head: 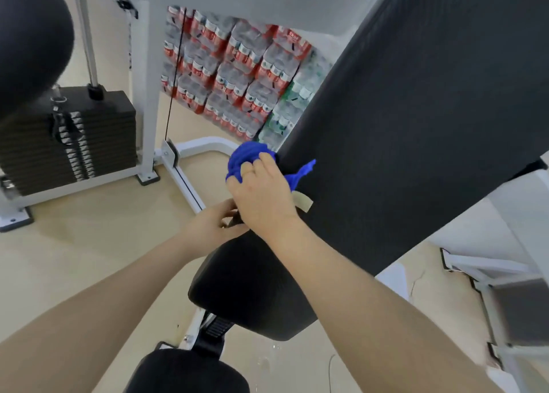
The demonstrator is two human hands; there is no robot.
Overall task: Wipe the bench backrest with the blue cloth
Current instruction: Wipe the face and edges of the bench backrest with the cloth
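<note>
The blue cloth [248, 162] is bunched up and gripped by the right hand [263, 192], fingers curled over it, and it is pressed against the lower left edge of the black backrest [416, 119]. A tail of the cloth sticks out to the right of the hand, lying on the pad. Just below that tail a small beige tag [303, 204] is seen on the backrest edge.

The left hand [212, 224] is tucked just under and left of the right hand, its fingers curled at the gap where backrest meets the seat pad [249, 288]; what exactly is pinched there cannot be told.

Beyond the cloth, stacked packs of bottled water [234, 74] with red labels are seen, with green-labelled packs beside them; the writing on them is too blurred to be read. Far left of the hands, a black weight stack [68, 137] is held in a white frame [142, 89].
</note>
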